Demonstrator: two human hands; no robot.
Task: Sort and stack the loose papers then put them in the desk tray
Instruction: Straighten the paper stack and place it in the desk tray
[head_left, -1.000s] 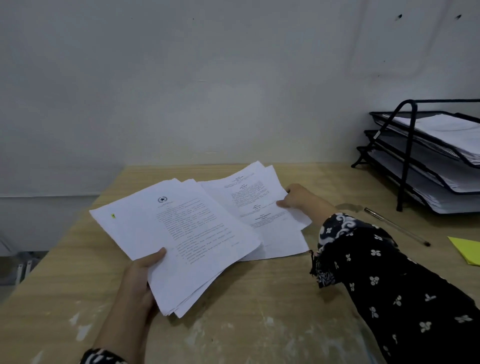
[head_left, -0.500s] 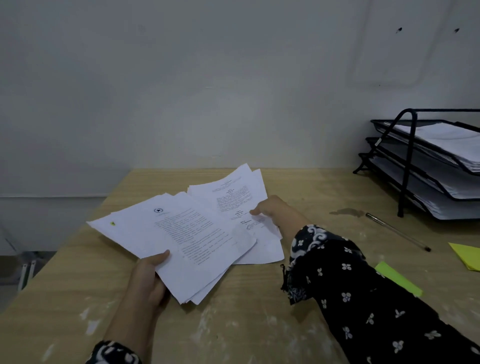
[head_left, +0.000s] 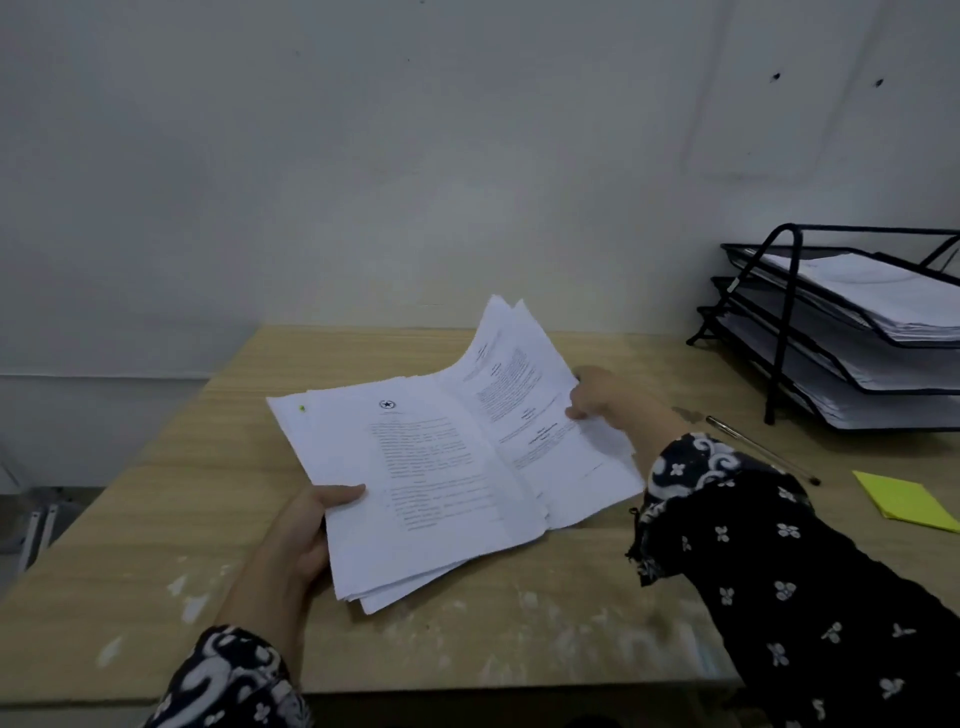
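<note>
- Wooden desk (head_left: 467, 623) set against a pale wall; its surface is scuffed with whitish marks toward the near edge.
- Desk tray (head_left: 779, 332), a black three-tier wire rack at the far right corner, each tier already holding sheets; its right side is cut off by the frame edge.
- Loose papers (head_left: 447, 467), a fanned bundle held just above the desk centre, long axis running from near-left to far-right; the tray lies well apart to the right (the side of the right hand, judged the nearer one for delivery).
- Left hand (head_left: 306, 535) grips the bundle's near-left edge, thumb on top; the fingers beneath are hidden.
- Right hand (head_left: 597, 395) pinches the right-hand sheets, which bend upward at their far corner; its fingers are blurred.
- Yellow pad (head_left: 904, 501) and pen (head_left: 758, 449) lie between bundle and tray; printed text is too small to read.
</note>
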